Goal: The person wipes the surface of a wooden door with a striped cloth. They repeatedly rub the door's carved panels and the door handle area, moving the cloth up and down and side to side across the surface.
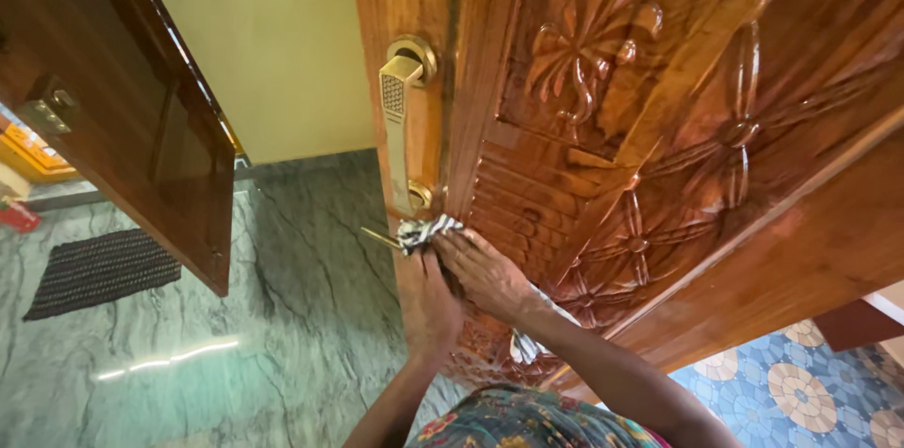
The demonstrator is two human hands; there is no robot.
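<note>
A carved wooden door [659, 100] stands ajar in front of me, with a long brass handle [400, 119] near its edge. My right hand [485, 271] presses a black-and-white striped cloth [424, 230] against the carved panel just below the handle. A tail of the cloth hangs out under my wrist. My left hand [428, 305] grips the door's edge right beside it, fingers pointing up toward the cloth. A thin brass key or latch piece [377, 238] sticks out from the edge by the cloth.
A second dark wooden door leaf [122, 100] with a brass fitting hangs open at the left. Below lies a green marble floor [282, 316] with a dark ribbed mat [99, 269]. Patterned blue tiles [810, 392] show at the lower right, and a pale wall [273, 34] behind.
</note>
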